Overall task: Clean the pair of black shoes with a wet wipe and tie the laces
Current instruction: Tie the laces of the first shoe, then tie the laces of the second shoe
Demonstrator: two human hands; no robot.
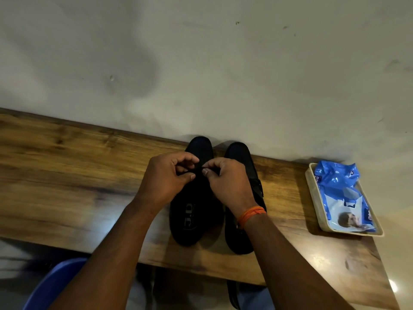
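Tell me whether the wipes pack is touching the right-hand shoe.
Apart. The head view shows bare wooden table between the right-hand shoe and the tray holding the wipes pack.

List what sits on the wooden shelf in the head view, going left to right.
Left hand → left shoe → right hand → right shoe → tray holding the blue wet wipe pack. Both hands pinch the left shoe's lace.
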